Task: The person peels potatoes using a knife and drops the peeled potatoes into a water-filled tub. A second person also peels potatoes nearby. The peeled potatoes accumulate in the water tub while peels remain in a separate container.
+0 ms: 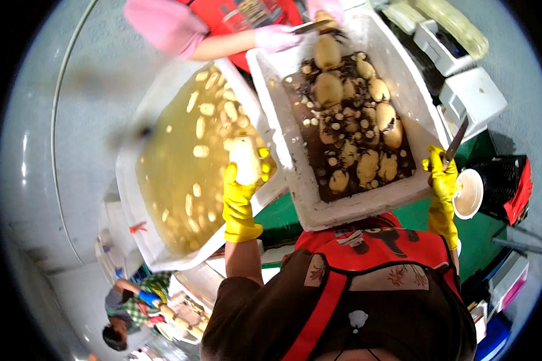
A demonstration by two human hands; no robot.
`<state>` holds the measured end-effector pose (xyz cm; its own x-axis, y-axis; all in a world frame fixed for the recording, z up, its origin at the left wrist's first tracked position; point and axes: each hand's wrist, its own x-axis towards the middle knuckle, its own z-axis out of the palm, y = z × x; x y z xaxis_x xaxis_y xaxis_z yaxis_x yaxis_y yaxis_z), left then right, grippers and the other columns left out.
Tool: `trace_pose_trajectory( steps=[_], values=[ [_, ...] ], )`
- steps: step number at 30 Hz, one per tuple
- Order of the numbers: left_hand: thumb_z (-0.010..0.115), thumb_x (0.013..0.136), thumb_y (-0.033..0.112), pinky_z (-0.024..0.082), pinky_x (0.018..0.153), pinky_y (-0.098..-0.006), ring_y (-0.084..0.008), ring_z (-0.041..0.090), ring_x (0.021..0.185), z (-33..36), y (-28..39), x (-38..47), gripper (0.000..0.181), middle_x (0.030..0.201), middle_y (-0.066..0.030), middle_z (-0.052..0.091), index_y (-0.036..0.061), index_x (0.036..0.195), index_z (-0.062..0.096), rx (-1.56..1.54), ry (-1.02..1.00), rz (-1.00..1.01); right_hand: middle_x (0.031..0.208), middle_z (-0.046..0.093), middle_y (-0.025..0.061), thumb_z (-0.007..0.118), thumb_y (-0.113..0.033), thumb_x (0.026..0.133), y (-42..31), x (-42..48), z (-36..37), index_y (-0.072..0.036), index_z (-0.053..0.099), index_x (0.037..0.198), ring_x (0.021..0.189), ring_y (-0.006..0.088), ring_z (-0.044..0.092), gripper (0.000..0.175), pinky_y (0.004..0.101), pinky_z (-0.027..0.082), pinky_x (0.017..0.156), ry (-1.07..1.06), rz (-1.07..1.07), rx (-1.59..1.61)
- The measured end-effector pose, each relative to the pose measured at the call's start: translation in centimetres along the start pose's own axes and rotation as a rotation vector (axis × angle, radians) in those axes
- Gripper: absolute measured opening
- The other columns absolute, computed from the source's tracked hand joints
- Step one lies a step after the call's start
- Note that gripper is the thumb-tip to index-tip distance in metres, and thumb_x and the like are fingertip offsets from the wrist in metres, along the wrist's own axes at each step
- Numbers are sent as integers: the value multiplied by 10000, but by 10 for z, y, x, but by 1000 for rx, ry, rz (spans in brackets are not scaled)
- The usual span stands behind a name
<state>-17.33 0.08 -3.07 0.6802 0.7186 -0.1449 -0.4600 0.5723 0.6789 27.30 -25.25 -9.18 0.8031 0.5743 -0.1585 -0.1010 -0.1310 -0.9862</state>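
My left hand [244,194], in a yellow rubber glove, is closed around a pale peeled lotus root segment [245,158]. It is over the right side of a white foam tub [131,198] of cloudy yellowish water with many pale root pieces in it. My right hand [442,173], gloved the same way, grips a knife [457,140] with the blade pointing up and away from me. This hand is at the near right corner of a second white foam box [366,205]. Dark water in that box holds unpeeled lotus roots [386,117] and small round cut ends.
Across the box, a person in a pink-gloved hand [278,38] holds a knife [311,27] beside a lotus root. A white bucket [469,194] and a black crate [506,185] stand at right. Another person [131,307] works at lower left. Foam boxes [474,97] are upper right.
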Motion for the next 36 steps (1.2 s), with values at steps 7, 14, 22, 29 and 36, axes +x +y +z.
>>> trace_pose_trajectory(
  steps=[7, 14, 22, 29, 36],
  values=[
    [716, 892, 224, 452, 1029, -368, -233, 588, 1198, -290, -66, -74, 591, 1322, -135, 617, 119, 1435, 509, 1312, 786, 100, 715, 649, 10, 727, -336, 917, -1, 5, 3, -88, 665, 1103, 453, 46, 443, 317, 214, 303, 405, 101, 83, -320],
    [594, 935, 286, 485, 975, -410, -330, 610, 1156, -303, -56, -69, 403, 1248, -160, 656, 71, 1274, 634, 2072, 607, -610, 849, 650, 22, 736, -268, 907, 17, 11, 9, -28, 677, 1109, 716, 114, 603, 319, 268, 520, 686, 76, -192, -381],
    [723, 854, 67, 537, 856, -377, -311, 668, 971, 123, -63, 90, 302, 1071, -150, 696, -6, 1137, 643, 1463, -285, 935, 813, 634, -10, 673, -275, 950, -44, -30, 17, -42, 669, 1033, 733, 85, 582, 248, 238, 469, 690, 9, -28, 62],
    [786, 767, 311, 463, 1015, -464, -446, 527, 1224, 113, -270, 211, 882, 1384, -288, 494, -2, 1469, 355, 1912, -414, 228, 678, 513, -18, 644, -206, 918, -36, -15, 14, -80, 683, 921, 602, 90, 422, 132, 261, 391, 576, -21, -210, -27],
    [733, 801, 442, 413, 1064, -493, -450, 394, 1382, 100, -358, 299, 978, 1530, -276, 328, 67, 1553, 233, 2448, -106, -124, 754, 666, 53, 677, -151, 895, -39, -14, 1, -37, 691, 1080, 666, 153, 626, 218, 299, 504, 627, -131, -250, -168]
  ],
)
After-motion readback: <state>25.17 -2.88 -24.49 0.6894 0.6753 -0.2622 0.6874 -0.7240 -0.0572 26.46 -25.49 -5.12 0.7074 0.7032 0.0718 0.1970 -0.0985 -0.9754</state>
